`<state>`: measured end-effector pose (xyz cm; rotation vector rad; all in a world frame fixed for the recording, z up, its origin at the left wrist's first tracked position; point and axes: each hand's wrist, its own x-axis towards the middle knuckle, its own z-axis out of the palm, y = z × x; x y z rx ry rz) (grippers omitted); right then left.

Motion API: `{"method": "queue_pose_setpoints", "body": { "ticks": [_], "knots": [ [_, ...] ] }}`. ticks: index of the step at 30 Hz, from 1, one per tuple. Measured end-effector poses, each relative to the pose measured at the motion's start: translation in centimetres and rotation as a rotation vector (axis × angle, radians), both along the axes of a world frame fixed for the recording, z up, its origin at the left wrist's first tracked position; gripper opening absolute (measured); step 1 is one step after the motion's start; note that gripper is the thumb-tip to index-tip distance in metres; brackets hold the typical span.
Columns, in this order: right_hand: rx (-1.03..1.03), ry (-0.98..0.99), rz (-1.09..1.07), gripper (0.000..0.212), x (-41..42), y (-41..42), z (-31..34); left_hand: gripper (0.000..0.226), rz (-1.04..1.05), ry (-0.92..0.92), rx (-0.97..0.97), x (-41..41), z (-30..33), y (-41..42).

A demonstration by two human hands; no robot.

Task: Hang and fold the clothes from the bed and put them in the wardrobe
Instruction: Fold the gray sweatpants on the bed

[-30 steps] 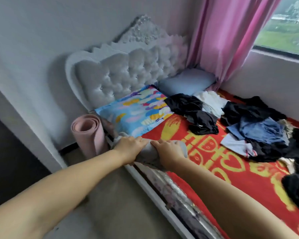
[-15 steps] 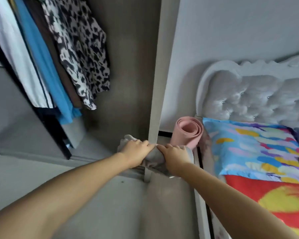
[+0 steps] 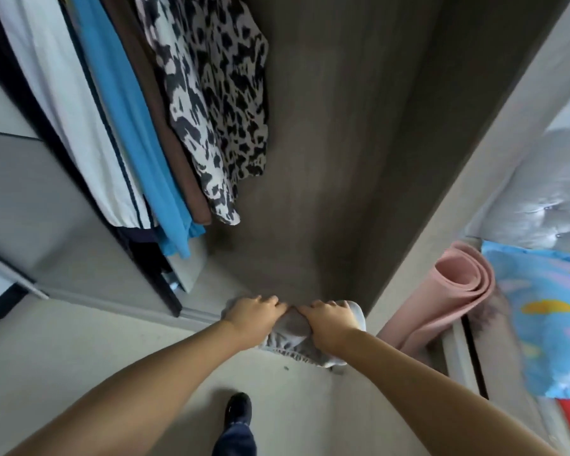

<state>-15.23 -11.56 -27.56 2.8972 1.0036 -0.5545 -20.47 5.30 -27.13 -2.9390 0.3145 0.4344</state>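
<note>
A folded grey garment with a gathered edge is held out in front of me at the foot of the open wardrobe. My left hand grips its left end and my right hand grips its right end, knuckles up. Both hands hover just above the wardrobe's lower front edge. Most of the garment is hidden under my hands.
Several garments hang at the wardrobe's left: white, blue, brown, and a black-and-white patterned one. A rolled pink mat leans right of the wardrobe. The bed's colourful pillow lies far right. My shoe stands on the floor.
I have turned from the bed to the wardrobe, carrying the grey garment in both hands. The wardrobe now fills the view and the garment is closer to its opening.
</note>
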Motion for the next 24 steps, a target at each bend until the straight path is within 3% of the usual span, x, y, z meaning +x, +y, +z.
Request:
{"method": "queue_pose_setpoints", "body": {
  "ticks": [2,6,11,14,17,20,24],
  "knots": [
    [-0.025,0.025,-0.044,0.067,1.8,2.3,-1.7,0.048,-0.037,0.015,-0.023,2.4,-1.1,2.3],
    [-0.073,0.092,-0.098,0.086,5.1,6.1,-5.5,0.065,-0.121,0.059,-0.039,7.3,-4.3,6.8],
    [-0.124,0.192,-0.125,0.091,9.9,7.5,-11.4,0.057,-0.161,0.235,-0.079,12.8,-11.8,7.9],
    [-0.172,0.238,-0.11,0.099,13.1,7.2,-16.8,0.055,-0.173,0.176,-0.132,15.8,-17.7,7.1],
    [-0.164,0.268,-0.156,0.085,16.2,6.5,-23.0,0.055,-0.19,0.241,-0.12,19.5,-24.9,6.4],
    [-0.154,0.099,-0.15,0.062,20.2,5.8,-29.0,0.049,-0.166,0.113,-0.118,24.8,-32.6,5.5],
    [-0.142,-0.085,-0.18,0.072,27.2,4.2,-37.5,0.045,-0.106,-0.067,-0.099,31.6,-41.1,3.3]
  ]
}}
